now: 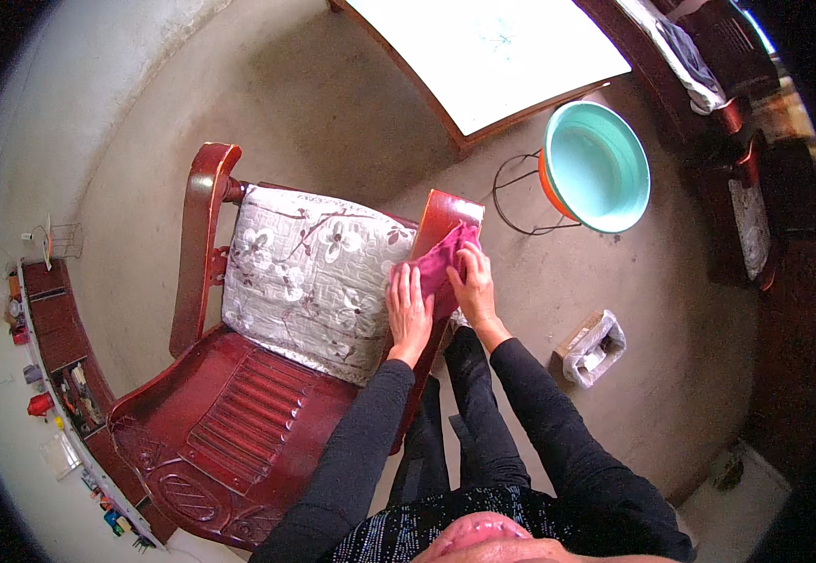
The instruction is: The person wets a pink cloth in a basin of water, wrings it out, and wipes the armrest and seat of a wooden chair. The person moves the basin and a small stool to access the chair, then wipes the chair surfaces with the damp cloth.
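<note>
A magenta cloth [440,262] lies over the armrest [454,206] of a dark red wooden chair. My left hand [409,310] is at the cloth's near left side, fingers extended along it and beside the seat cushion. On the cloth's right side, my right hand [475,285] grips it with bent fingers. The grey quilted cushion [309,281] has a flower pattern and covers the seat. The carved slatted backrest [246,415] is on the left, close to my left sleeve. The cloth and my hands hide the middle of the armrest.
A turquoise basin [594,169] rests on a black wire stand [498,188] to the right. Behind is a white-topped table [478,63]. A lined waste box [594,352] stands on the concrete floor. A low cabinet [63,317] lines the left wall.
</note>
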Action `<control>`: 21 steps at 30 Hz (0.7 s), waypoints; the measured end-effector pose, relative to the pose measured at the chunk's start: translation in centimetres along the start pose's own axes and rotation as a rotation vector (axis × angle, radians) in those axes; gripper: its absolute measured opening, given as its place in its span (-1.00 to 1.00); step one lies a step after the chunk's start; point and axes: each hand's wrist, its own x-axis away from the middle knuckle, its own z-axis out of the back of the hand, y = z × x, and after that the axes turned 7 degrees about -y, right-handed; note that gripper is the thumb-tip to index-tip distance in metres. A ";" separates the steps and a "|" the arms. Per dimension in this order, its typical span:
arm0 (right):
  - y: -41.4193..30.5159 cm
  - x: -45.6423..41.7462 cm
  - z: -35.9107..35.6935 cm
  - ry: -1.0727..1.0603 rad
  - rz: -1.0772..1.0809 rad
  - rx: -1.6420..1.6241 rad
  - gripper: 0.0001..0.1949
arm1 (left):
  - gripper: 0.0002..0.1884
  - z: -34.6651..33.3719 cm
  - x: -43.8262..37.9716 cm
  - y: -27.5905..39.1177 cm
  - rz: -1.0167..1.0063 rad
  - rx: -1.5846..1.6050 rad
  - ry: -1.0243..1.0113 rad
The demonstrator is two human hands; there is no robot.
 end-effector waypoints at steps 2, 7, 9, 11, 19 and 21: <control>0.3 1.3 0.0 -0.108 0.132 0.063 -0.56 | -0.24 -0.3 1.6 -0.4 -0.026 0.038 -0.054; -0.4 6.7 -0.2 -0.537 0.374 0.133 -0.45 | -0.20 -0.1 10.4 -0.7 0.224 -0.001 -0.128; -1.1 7.2 0.1 -0.694 0.483 0.130 -0.41 | -0.18 0.1 13.7 -0.5 0.339 -0.041 -0.198; 0.1 6.0 0.4 -0.712 0.484 0.104 -0.43 | -0.16 0.7 13.2 0.8 0.410 -0.049 -0.259; 0.7 -6.0 0.7 -0.354 0.354 0.323 -0.37 | -0.15 -0.8 -1.3 1.3 0.146 0.018 -0.019; 1.2 -6.4 1.0 -0.346 0.387 0.359 -0.38 | -0.14 -1.0 -2.1 1.9 0.129 0.076 0.007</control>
